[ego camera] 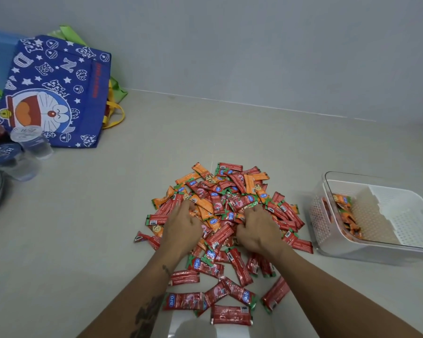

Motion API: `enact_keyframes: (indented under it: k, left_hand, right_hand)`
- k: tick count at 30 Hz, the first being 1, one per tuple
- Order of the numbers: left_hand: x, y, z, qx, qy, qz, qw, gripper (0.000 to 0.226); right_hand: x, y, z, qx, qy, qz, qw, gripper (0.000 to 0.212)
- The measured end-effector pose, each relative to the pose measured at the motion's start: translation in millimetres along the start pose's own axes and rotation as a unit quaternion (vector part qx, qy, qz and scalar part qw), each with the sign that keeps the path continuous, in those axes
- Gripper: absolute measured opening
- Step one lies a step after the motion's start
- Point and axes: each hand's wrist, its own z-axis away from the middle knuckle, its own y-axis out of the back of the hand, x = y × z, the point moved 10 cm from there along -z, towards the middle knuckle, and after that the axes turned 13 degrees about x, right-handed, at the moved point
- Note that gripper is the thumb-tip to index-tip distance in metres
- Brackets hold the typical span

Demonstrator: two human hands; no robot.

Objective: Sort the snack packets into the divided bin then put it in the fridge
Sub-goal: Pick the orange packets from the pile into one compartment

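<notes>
both hands, left hand (181, 224) and right hand (257, 228), dig curled into the packets (220, 215) mid-counter; what they hold can't be told. packets look light, slick, crinkly; pinch by ends.

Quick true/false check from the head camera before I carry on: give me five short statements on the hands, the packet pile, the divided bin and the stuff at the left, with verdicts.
1. Both hands rest on the pile of packets. True: the left hand and right hand are both on it.
2. The divided bin stands to the left of the pile. False: it stands to the right.
3. The bin already holds some orange packets. True: they lie in its left compartment.
4. Every compartment of the bin is full. False: the right part shows bare white mesh.
5. A blue cartoon bag lies at the far left of the counter. True.
</notes>
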Motion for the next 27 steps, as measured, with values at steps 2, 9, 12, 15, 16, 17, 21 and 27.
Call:
enact_keyframes:
  k: [2,9,12,15,16,17,21,27]
  left_hand:
    - [-7.1,5.8,0.6,0.004,0.013,0.009,1.000,0.027]
    - [-8.4,-2.1,10.0,-0.113,-0.094,-0.147,0.978,0.051]
    - [-2.2,-8.1,13.9,-0.156,-0.134,-0.194,0.959,0.054]
    - [-3.1,-9.2,15.7,-0.170,-0.129,-0.193,0.958,0.034]
    - [-5.0,-8.3,15.1,-0.166,-0.127,-0.188,0.960,0.030]
    - [-7.2,-7.7,14.8,-0.161,-0.125,-0.182,0.962,0.028]
    - [-4.3,3.1,7.6,-0.107,-0.127,-0.167,0.972,0.021]
    - [-5.5,-10.8,8.1,-0.153,-0.141,-0.156,0.966,0.030]
  right_hand:
    - [-12.3,7.4,-0.8,0.014,0.012,-0.042,0.999,0.020]
    - [-65.0,-15.1,-2.1,-0.074,0.017,-0.039,0.996,0.027]
    - [-59.2,-25.7,-1.0,-0.051,-0.014,0.002,0.999,0.037]
    - [-59.1,-31.6,0.5,-0.049,-0.001,0.015,0.999,0.031]
    - [-58.7,-33.7,1.1,-0.061,0.000,0.014,0.998,0.029]
    - [-57.6,-35.5,1.7,-0.077,-0.003,0.006,0.997,0.029]
    - [-49.7,-42.4,-0.3,-0.138,-0.051,-0.103,0.984,0.026]
    - [-75.3,-14.6,-23.8,-0.113,-0.043,-0.287,0.950,0.014]
